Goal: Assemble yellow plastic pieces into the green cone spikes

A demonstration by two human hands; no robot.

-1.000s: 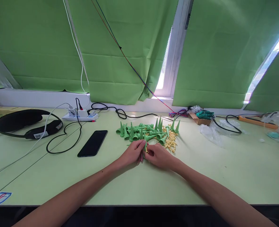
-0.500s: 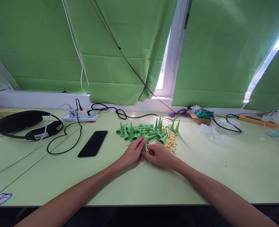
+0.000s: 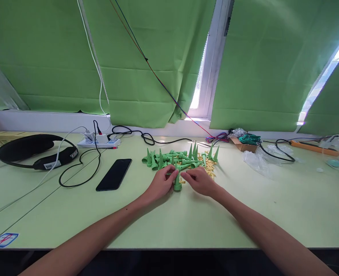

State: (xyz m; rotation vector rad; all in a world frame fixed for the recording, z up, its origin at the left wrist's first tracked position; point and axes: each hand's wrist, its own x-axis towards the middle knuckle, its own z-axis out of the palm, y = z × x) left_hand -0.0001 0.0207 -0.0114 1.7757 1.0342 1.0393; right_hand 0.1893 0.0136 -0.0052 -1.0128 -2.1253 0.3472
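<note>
A green plastic plant-watering spike [image 3: 177, 184] stands upright on the table, its wide round end down. My left hand [image 3: 164, 181] is closed on it, thumb and fingers around its upper part. From its side, a small yellow tube-like piece [image 3: 182, 182] sticks out to the right. My right hand [image 3: 199, 181] is just right of the spike with its fingers curled in; what they hold, if anything, is hidden. Behind both hands is a pile of green spikes [image 3: 183, 157], some upright and some lying, with loose yellow pieces [image 3: 211, 166] at its right.
On the left lie a black phone [image 3: 113, 174], a black headband-like device [image 3: 40, 151] and a white power strip [image 3: 99, 143] with cables. To the right are a small cardboard box [image 3: 244, 144], clear plastic bags [image 3: 257, 161] and an orange-edged tool [image 3: 315, 148].
The spike has turned from its open end facing me to upright on the table. My right hand has drawn slightly away to the right. The view has shifted a little.
</note>
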